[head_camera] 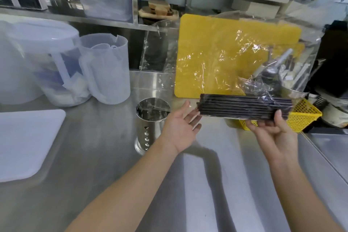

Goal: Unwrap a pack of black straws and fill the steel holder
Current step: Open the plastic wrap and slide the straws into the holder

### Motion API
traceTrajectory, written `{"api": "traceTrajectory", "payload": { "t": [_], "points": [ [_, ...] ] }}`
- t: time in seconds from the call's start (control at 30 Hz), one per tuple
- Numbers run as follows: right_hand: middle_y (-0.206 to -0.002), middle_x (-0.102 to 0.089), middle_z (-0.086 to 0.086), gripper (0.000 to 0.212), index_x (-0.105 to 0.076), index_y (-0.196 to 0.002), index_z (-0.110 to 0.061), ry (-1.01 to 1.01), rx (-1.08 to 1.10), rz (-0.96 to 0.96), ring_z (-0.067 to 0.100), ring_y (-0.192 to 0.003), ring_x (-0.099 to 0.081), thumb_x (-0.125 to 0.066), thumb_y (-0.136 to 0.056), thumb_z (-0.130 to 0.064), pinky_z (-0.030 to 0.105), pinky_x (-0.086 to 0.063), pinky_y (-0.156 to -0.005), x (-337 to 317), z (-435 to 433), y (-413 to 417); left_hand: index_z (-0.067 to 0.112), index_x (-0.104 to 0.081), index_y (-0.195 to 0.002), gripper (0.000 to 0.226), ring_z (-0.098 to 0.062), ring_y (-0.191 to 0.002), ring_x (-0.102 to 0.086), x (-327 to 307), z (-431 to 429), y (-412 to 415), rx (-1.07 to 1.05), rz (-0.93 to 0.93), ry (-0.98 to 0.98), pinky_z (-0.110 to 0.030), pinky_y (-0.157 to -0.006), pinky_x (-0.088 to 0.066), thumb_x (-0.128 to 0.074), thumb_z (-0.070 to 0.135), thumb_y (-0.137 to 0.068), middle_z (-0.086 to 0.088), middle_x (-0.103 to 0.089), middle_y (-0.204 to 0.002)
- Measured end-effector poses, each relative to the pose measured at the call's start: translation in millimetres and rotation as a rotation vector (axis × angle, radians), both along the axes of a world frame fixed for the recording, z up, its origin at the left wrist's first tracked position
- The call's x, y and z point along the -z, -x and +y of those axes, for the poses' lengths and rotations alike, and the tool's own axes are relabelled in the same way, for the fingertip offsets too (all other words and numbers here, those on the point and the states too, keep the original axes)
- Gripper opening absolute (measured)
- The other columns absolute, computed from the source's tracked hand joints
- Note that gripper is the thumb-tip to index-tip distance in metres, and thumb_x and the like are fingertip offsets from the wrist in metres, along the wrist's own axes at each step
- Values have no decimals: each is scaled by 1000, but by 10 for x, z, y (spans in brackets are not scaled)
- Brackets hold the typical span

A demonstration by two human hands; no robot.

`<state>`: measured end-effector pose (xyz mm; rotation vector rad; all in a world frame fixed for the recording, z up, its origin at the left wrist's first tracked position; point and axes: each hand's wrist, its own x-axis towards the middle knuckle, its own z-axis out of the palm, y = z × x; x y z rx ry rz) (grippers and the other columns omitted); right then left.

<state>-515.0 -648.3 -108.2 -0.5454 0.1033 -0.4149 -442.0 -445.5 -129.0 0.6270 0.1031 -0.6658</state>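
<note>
A bundle of black straws (243, 107) lies level in the air above the counter, its right end gripped by my right hand (273, 128). A large clear plastic wrapper (235, 52) billows up and back from the bundle. My left hand (180, 126) is open, palm up, fingertips at the bundle's left end. The steel holder (150, 124) stands upright and empty just left of my left hand; its side has a column of small holes.
A yellow cutting board (192, 52) leans at the back. A yellow mesh basket (303, 117) sits behind my right hand. Two translucent plastic jugs (105, 69) stand at the left, a white board (24, 141) lies at the near left on the steel counter (216, 184).
</note>
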Motion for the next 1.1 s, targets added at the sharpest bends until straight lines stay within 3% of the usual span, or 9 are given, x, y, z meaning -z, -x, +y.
{"api": "traceTrajectory", "payload": {
  "t": [0.13,0.27,0.43,0.6,0.7,0.8,0.9,0.97,1.1],
  "points": [
    [-79,-70,-2,36,-74,-76,-15,42,-28,-6,16,-92,-63,-87,-43,-13,55,-48,-84,4,0,-64,1,-47,-115,53,-30,-104,-55,13,310,11,355,-56,-270,-38,-99,-42,-66,35,-79,-18,-61,-106],
    [-72,-71,-8,9,-59,-86,-19,162,-21,12,7,-72,-69,-57,-79,-15,51,-45,-86,-50,-32,-112,2,-59,-102,30,-17,-74,-69,-200,676,35,640,-398,-525,-23,-66,-57,-56,28,-88,-10,-72,-87],
    [-103,-72,-3,47,-64,-93,-20,200,-111,-56,13,-105,-66,-84,-51,-18,50,-54,-80,-71,-169,-267,8,-59,-78,9,-8,-48,-61,-937,907,-229,143,-800,-696,-18,-44,-45,-62,16,-78,1,-67,-59],
    [-114,-69,-1,66,-56,-106,-21,229,-138,-44,17,-113,-62,-87,-47,-17,49,-56,-77,-94,-160,-367,13,-56,-101,13,-5,-85,-56,-1486,793,-653,-393,-1245,-1134,-18,-77,-47,-59,14,-88,8,-59,-92],
    [-113,-69,-3,64,-55,-107,-21,284,-153,-63,16,-116,-61,-85,-50,-20,49,-55,-81,-149,-152,-405,15,-40,-129,41,-7,-122,-41,-1648,651,-863,-229,-1394,-1280,-19,-101,-34,-55,19,-91,2,-48,-133],
    [-112,-70,-2,60,-57,-106,-22,324,-167,-72,19,-121,-57,-85,-52,-22,51,-51,-88,-198,-181,-421,20,-17,-142,66,-20,-139,-25,-1742,502,-1082,-80,-1409,-1358,-41,-115,-22,-56,29,-89,-3,-25,-153],
    [-114,-69,-2,53,-60,-104,-23,342,-164,-61,22,-127,-51,-82,-55,-20,53,-50,-89,-209,-204,-427,29,-3,-144,82,-27,-138,-28,-1785,407,-1197,36,-1295,-1266,-50,-110,-29,-60,37,-85,-8,-24,-154],
    [-115,-68,-1,44,-61,-104,-23,346,-170,-74,23,-127,-51,-75,-63,-17,53,-50,-90,-195,-210,-433,33,-6,-143,80,-26,-126,-45,-1771,375,-1222,65,-1266,-1255,-47,-104,-39,-61,37,-85,-9,-45,-141],
    [-114,-69,-2,51,-59,-107,-23,358,-174,-83,22,-125,-53,-79,-60,-19,54,-48,-91,-164,-257,-470,23,-48,-122,36,-17,-109,-54,-1705,359,-1269,-55,-1374,-1371,-42,-98,-45,-58,30,-88,-1,-60,-117]
  ]
}}
